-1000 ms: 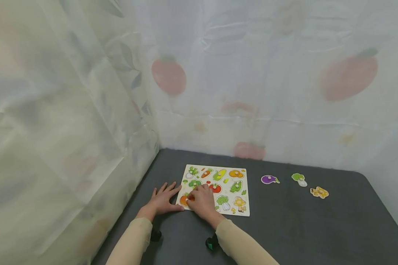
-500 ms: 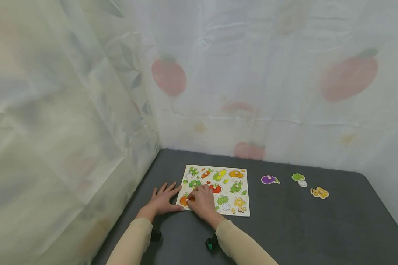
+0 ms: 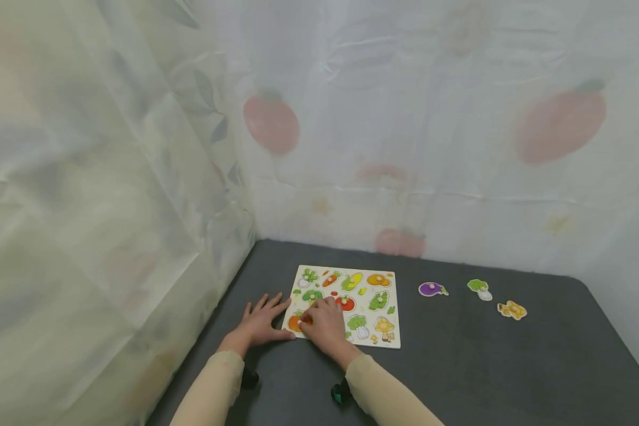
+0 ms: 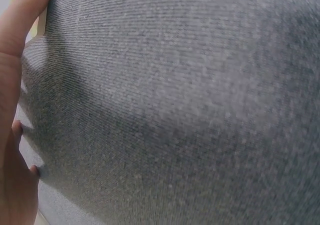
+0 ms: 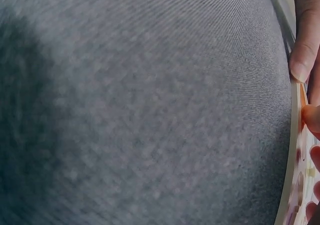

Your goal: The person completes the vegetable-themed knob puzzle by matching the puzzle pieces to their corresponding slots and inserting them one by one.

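A white vegetable puzzle board (image 3: pixel 370 341) lies flat on the table, its pictures showing a carrot, corn, a tomato, mushrooms and others. At its lower left corner is an orange, round puzzle piece with a green top (image 3: pixel 294 322). My right hand (image 3: pixel 326 324) is over the board with fingers curled, and thumb and fingertips pinch at this piece; its knob is hidden. My left hand (image 3: pixel 261 322) rests spread at the board's left edge, thumb at the near corner. In the right wrist view, a thumb (image 5: pixel 311 117) touches the orange piece.
To the right of the board lie loose pieces: a purple eggplant (image 3: pixel 431 289), a green-and-white leafy vegetable (image 3: pixel 480 289) and a yellow-brown piece (image 3: pixel 513 309). Patterned sheets hang behind the dark table (image 3: pixel 458 367) and along its left side (image 3: pixel 112 236).
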`<state>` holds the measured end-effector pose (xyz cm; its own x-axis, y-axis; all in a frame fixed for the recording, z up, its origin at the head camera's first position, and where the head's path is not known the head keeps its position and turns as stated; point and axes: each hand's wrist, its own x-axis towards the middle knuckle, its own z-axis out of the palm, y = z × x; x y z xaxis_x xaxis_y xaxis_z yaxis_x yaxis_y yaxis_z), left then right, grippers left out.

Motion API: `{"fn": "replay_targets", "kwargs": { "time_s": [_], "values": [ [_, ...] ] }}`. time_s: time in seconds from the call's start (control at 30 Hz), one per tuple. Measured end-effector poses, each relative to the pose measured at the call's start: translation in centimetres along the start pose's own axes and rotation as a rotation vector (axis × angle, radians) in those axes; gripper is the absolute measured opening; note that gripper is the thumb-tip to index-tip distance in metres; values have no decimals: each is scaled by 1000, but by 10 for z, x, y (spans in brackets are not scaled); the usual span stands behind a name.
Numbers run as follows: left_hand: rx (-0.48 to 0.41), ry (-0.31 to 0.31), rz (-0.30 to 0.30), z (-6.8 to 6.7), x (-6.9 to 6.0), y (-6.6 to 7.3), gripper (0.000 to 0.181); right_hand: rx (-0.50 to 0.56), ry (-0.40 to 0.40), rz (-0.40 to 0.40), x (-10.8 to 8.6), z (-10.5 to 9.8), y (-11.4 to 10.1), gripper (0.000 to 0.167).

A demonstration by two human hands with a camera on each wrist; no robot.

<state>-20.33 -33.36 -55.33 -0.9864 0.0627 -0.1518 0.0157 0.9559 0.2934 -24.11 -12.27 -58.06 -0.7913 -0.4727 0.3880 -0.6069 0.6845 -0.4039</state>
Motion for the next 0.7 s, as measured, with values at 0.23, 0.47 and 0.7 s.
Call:
{"fn": "replay_targets", "kwargs": {
  "time_s": [0.23, 0.47, 0.7],
  "values": [
    [10, 6, -6, -2, 1, 1, 99, 15, -49, -36, 2, -9, 7, 12],
    [16, 7, -1, -1, 2, -2, 101, 132, -11, 45, 3, -48, 37, 18],
    [5, 0, -3, -1, 1, -1, 102, 152, 17, 101, -7, -76, 75, 18]
  ]
}}
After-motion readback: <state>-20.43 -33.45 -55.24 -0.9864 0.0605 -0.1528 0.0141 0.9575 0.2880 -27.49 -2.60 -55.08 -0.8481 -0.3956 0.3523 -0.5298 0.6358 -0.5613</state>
